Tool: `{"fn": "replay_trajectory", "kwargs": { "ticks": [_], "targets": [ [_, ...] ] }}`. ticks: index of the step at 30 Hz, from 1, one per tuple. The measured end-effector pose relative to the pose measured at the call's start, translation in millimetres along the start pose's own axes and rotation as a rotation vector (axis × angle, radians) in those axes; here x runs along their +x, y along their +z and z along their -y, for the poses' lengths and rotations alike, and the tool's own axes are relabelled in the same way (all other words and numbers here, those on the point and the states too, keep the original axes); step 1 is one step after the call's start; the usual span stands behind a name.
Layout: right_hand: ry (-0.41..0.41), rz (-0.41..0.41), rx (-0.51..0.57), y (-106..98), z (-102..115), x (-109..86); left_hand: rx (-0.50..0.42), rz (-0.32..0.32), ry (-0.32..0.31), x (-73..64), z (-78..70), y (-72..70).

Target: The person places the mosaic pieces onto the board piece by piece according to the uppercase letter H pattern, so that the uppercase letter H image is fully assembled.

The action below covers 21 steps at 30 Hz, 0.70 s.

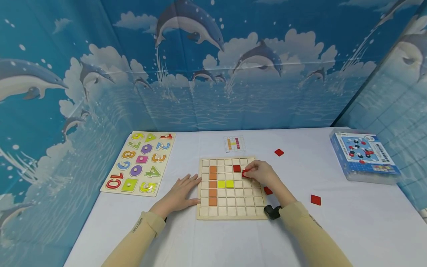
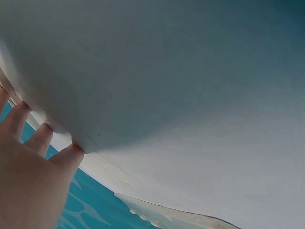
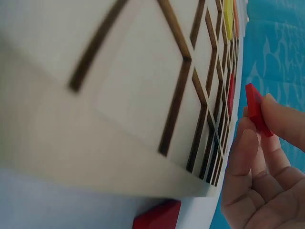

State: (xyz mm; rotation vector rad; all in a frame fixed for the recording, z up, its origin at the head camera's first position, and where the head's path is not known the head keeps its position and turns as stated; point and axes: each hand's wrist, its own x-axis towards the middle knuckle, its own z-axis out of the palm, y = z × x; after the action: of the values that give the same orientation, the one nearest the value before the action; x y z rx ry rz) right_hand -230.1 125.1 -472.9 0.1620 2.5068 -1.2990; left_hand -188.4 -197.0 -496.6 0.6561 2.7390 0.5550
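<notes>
From my station I logged passable cloth between the sleeves. Left hand partly obstructed the gap — number board to grid board. Right hand covered part of the latter's right edge — loose red tiles dotted the way to the plastic box.

Dolphin curtains, a white-covered table and a number puzzle suggest a play corner.

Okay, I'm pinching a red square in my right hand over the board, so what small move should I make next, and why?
I'd probably lower the held square with your right hand into the bare cell just below the placed red square, because the card appears to show red squares stacked in one column.
</notes>
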Motion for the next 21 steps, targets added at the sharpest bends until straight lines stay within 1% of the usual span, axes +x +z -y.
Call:
{"fn": "replay_trajectory", "kwargs": {
  "ticks": [8, 16, 21],
  "targets": [
    [-0.041, 0.010, -0.035, 10.8, 7.8, 4.4, -0.002, -0.003, -0.005, 0.9, 1.0, 0.6],
    [-0.034, 0.014, -0.061, 17.7, 10.2, 7.6, -0.005, -0.004, -0.010, 1.1, 0.9, 0.8],
    [-0.058, 0.007, -0.099, 20.6, 11.3, 8.2, -0.003, -0.005, -0.006, 1.3, 0.4, 0.6]
  ]
}}
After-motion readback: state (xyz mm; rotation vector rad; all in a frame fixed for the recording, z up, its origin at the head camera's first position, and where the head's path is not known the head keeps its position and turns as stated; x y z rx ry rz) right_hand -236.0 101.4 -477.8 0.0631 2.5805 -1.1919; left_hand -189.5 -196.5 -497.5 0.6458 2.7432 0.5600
